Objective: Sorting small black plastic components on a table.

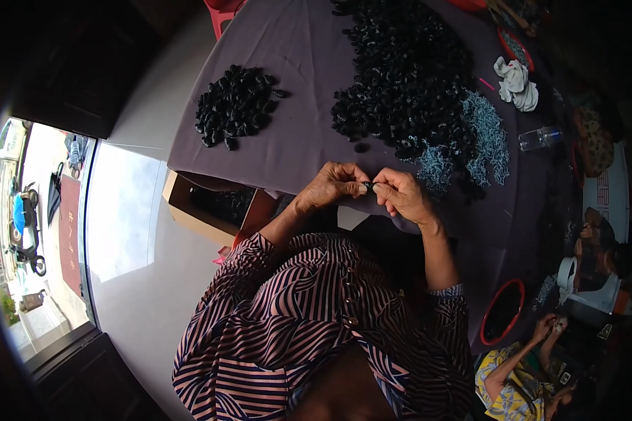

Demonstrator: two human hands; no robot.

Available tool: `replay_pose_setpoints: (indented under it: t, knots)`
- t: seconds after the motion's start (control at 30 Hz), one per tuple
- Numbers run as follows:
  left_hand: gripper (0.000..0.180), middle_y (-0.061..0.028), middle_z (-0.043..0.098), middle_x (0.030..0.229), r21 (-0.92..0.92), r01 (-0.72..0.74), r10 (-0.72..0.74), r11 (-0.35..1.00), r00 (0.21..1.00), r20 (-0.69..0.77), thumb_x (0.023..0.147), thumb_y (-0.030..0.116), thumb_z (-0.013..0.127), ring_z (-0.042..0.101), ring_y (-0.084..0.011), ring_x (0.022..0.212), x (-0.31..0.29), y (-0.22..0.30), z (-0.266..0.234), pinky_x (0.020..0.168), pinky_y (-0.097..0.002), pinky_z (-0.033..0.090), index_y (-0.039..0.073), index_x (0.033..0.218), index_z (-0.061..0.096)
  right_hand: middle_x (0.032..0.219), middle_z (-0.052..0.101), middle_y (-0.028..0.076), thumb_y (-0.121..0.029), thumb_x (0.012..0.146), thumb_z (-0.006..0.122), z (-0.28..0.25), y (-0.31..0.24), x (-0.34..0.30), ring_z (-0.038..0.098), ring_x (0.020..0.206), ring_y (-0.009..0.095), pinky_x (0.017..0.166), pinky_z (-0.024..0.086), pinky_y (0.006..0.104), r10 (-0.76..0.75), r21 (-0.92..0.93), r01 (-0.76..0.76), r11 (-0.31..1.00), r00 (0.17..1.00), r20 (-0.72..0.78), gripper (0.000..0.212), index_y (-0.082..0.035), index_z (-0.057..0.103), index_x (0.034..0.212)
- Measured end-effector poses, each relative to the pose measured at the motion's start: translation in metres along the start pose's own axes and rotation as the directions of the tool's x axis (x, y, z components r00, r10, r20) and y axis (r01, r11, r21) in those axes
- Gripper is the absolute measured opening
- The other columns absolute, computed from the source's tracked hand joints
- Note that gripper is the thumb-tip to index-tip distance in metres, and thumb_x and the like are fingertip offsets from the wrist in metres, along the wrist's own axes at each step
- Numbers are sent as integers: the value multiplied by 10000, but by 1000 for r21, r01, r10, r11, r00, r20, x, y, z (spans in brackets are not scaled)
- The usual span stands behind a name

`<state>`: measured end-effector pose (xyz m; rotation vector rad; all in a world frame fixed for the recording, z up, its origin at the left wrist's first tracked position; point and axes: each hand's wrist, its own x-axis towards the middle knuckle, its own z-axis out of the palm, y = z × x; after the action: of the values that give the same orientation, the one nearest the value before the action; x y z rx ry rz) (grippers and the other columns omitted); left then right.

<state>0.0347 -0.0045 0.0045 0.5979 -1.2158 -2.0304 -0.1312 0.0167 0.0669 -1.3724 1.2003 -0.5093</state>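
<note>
- The worktop wears a mauve-grey cloth and fills the upper middle of the view;
- a large heap of black pieces spreads over its far right part; the separate pieces are too small to make out well;
- an open cardboard box sits at the near left edge of the worktop, lower down, with dark pieces inside;
- a smaller pile of black pieces lies on the left, well apart from the large heap;
- blue-grey bits lie in a loose mass against the heap's right side;
- the left hand is over the worktop's near edge, its fingers pinched narrow on a small black piece;
- the right hand faces it closely, thumb and finger closed on the same piece from the right;
- a crumpled white cloth lies beyond the blue-grey bits, near a clear container;
- that small black piece, the smallest thing here, is between both hands' fingertips, partly hidden by them.
</note>
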Motion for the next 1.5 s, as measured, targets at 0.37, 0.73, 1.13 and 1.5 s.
replay_pose_setpoints:
  t: [0.37, 0.73, 1.13, 1.5]
  knots:
    - [48, -6, 515, 646, 94, 0, -2, 996, 1000, 22, 708, 29, 544, 453, -54, 589, -4, 6, 3, 542, -185, 380, -5, 737, 525, 532, 472, 5, -72, 768, 436, 0, 2, -2, 411, 385, 22, 322, 344, 142, 26, 95, -27, 995, 1000, 18, 87, -12, 481, 725]
    - [63, 2, 520, 652, 214, -15, 28, 977, 998, -60, 706, 29, 550, 441, -37, 590, -8, 9, 7, 527, -173, 369, -7, 741, 512, 514, 448, -8, -72, 762, 442, 12, 4, -1, 381, 380, 22, 322, 307, 159, -85, -111, 76, 991, 993, -80, 82, -27, 443, 694]
    - [73, 19, 511, 626, 227, -65, 105, 972, 979, -172, 707, 55, 553, 424, -28, 568, -7, 1, 11, 502, -167, 339, 5, 733, 507, 535, 459, 129, -15, 729, 448, 27, 6, 0, 499, 492, 283, 422, 378, 318, -534, -627, 313, 714, 822, -197, 54, -1, 397, 741]
    - [80, 12, 509, 626, 349, -49, 108, 936, 983, -151, 707, 54, 553, 438, -37, 580, -12, -4, 9, 514, -179, 355, 2, 733, 499, 513, 450, 93, -23, 736, 427, 20, -4, -1, 467, 429, 174, 396, 360, 294, -303, -455, 201, 867, 938, -165, 53, -7, 383, 710]
